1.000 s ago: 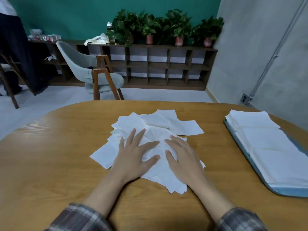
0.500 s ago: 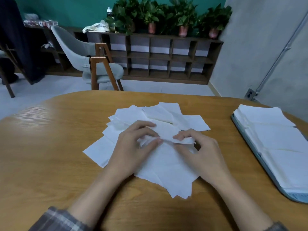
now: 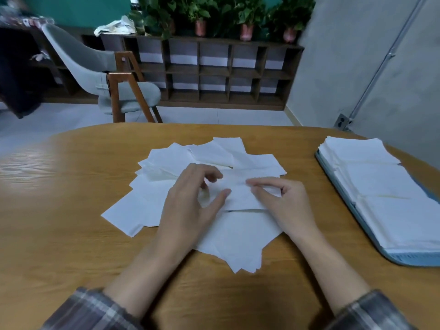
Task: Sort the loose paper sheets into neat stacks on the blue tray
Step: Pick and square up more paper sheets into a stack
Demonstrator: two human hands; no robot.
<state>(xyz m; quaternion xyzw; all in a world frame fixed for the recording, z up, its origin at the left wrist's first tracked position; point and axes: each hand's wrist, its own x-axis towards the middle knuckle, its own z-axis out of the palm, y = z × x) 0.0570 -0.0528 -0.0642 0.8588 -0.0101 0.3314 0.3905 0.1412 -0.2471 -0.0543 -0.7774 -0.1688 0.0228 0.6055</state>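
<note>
Now my right hand (image 3: 285, 206) pinches the top sheet (image 3: 240, 197) between the thumb and the curled fingers, on its side toward 3 o'clock. This sheet is raised a little above the pile of loose paper sheets (image 3: 164, 206). My left hand (image 3: 188, 210) is over the pile at 9 o'clock of this sheet, with fingers bent and the thumb lying on the paper; whether it really grasps something, I cannot tell. The pile lies spread on the wooden table (image 3: 59, 222), directly before me. At 3 o'clock from the pile, well apart, is the blue tray (image 3: 404, 257), and white stacks (image 3: 381, 186) lie on it in a row. Beyond the table, at 11 o'clock, stands a grey chair (image 3: 95, 65).
</note>
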